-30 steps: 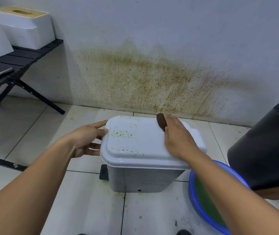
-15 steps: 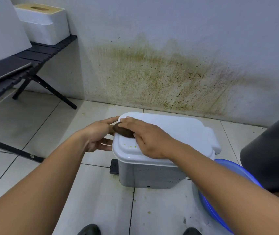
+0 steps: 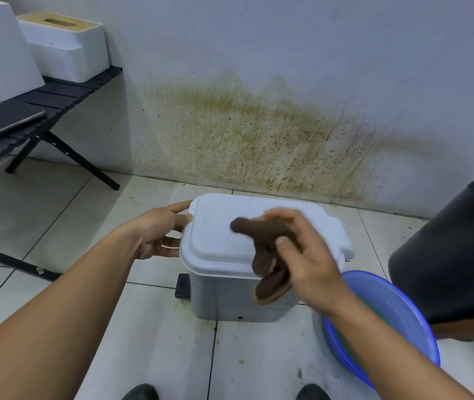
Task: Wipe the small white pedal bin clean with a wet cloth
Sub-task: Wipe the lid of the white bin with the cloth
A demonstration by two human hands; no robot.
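1. Holding the brown cloth (image 3: 270, 252) in my right hand (image 3: 307, 255), fingers curled and pinching it, lifted clear above the lid; the cloth dangles loose and blurred, so grip firmness hard to judge.
2. My left hand (image 3: 157, 235) is spread, fingertips and thumb touching the left edge of the white pedal bin (image 3: 224, 293), steadying it.
3. Bin sits on the floor tiles (image 3: 149, 327) near the stained wall (image 3: 258, 134), black pedal (image 3: 182, 285) on its left side, blue basin (image 3: 403, 307) just beside it on the right.
4. Lid top looks clean from here; the near side wall is not clearly wiped, judging by faint marks.
5. Risk: the hanging cloth could slip from my fingers and land on the dirty floor, picking up grit and smearing it onto the bin.
6. Risk: pushing sideways on the wall with only fingertip support could slide or tip the light bin toward the basin.
7. Risk: drips from the cloth falling on the cleaned lid, or my hand pressing the pedal and popping the lid.
8. Black bin (image 3: 455, 255) on the right crowds my elbow.
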